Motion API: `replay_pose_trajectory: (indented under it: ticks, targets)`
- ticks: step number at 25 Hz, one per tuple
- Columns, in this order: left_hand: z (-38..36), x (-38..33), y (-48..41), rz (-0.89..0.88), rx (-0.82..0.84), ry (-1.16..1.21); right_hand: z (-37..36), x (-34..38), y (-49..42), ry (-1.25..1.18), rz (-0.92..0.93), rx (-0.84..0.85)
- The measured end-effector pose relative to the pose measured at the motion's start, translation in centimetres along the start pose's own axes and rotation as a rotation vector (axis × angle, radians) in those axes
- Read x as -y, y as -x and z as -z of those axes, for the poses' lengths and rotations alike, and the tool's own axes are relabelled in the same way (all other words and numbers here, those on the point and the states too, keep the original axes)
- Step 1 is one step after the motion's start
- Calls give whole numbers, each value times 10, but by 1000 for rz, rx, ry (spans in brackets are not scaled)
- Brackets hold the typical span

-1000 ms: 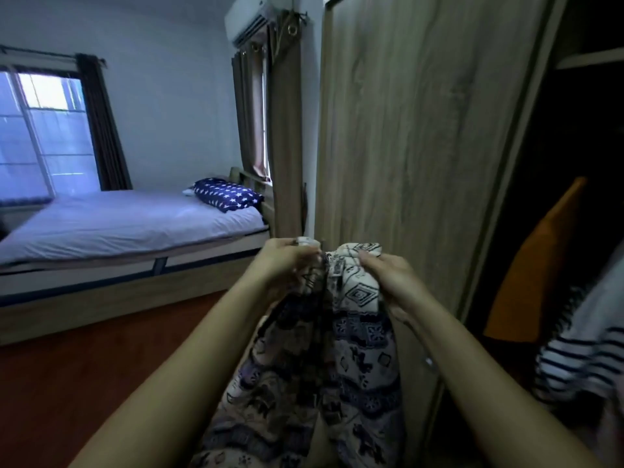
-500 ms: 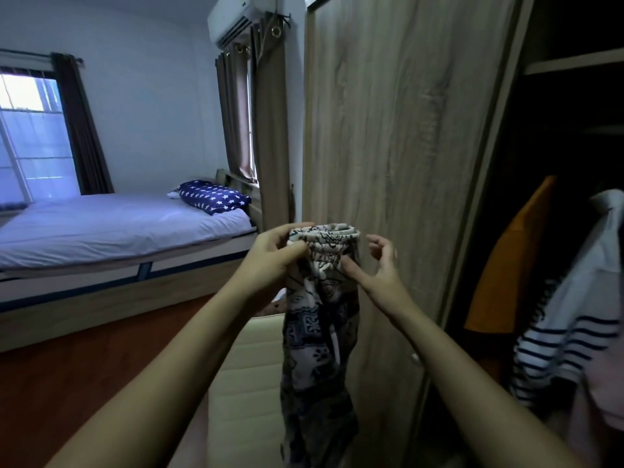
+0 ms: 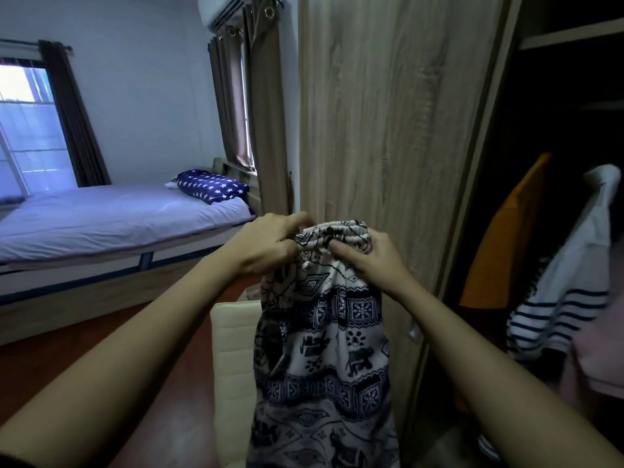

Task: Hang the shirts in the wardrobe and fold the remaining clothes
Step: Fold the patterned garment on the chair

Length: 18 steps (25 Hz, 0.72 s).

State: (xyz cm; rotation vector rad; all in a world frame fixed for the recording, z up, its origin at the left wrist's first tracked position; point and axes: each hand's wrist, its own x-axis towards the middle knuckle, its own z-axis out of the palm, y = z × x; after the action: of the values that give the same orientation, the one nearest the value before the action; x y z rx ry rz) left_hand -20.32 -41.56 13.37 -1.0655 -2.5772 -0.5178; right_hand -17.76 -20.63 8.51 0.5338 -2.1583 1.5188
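Both our hands are up in front of the closed wardrobe door (image 3: 381, 130), each holding the gathered waistband of the elephant-print trousers (image 3: 324, 349). Our left hand (image 3: 266, 246) has its fingers curled over the left end of the band, with the back of the hand toward us. The fingertips are blurred, so we cannot tell exactly how they close. Our right hand (image 3: 368, 261) pinches the right end, thumb pressed on the front of the band and fingers wrapped behind the cloth. The two hands are near each other, with a short bunched run of waistband between them. The trousers hang straight down from this grip, white with dark blue bands of elephants and diamonds, and run out of the bottom of the view. They hang in front of the back of a cream chair (image 3: 233, 359); we cannot tell whether they touch it. In the open wardrobe bay to the right, an orange shirt (image 3: 499, 244) and a navy-striped white shirt (image 3: 553, 319) hang side by side. Far left stands a bed (image 3: 111, 217) with a star-print pillow (image 3: 212, 185).
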Motion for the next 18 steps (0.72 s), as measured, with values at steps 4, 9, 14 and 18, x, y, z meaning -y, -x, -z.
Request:
replay_pose_trajectory:
  ticks: [4, 9, 14, 18]
  targets:
    - [-8, -12, -6, -81, -6, -123, 10, 1, 8, -78, -45, -19]
    - [11, -44, -25, -124, -60, -34, 18, -45, 47, -176, -215, -14]
    - [65, -22, -8, -11, -140, 88, -11, -122, 89, -13, -374, 197]
    - [78, 37, 41, 177, -235, 193, -28, -155, 91, 171, -324, 164]
